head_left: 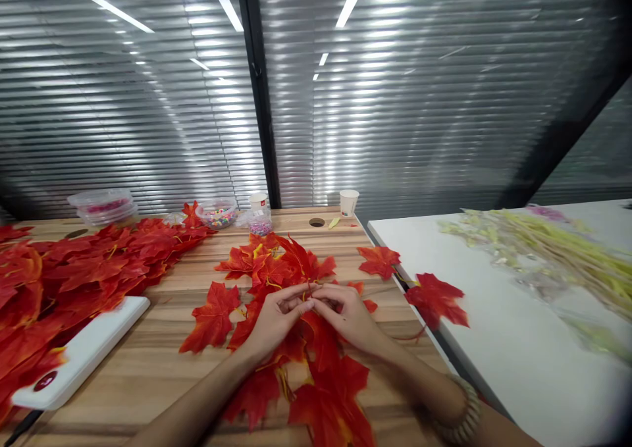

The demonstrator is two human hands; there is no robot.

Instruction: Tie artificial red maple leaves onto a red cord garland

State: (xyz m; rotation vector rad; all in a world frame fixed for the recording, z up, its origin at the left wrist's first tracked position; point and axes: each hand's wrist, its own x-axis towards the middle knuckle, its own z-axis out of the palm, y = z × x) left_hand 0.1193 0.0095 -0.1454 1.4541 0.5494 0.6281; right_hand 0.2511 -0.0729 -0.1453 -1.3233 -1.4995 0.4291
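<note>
My left hand (276, 318) and my right hand (348, 312) meet fingertip to fingertip over a heap of red artificial maple leaves (291, 272) on the wooden table (148, 361). Both hands pinch a thin leaf stem (310, 291) between them, fingers curled. More red leaves (326, 394) lie under my forearms. A beaded bracelet (467, 411) is on my right wrist.
A large pile of red leaves (54, 282) covers the table's left. A white board (81, 355) lies at front left. Plastic bead tubs (217, 214), stacked lidded containers (103, 207) and a paper cup (348, 203) stand at the back. A white table (508, 328) at right carries yellow-green stems (557, 256).
</note>
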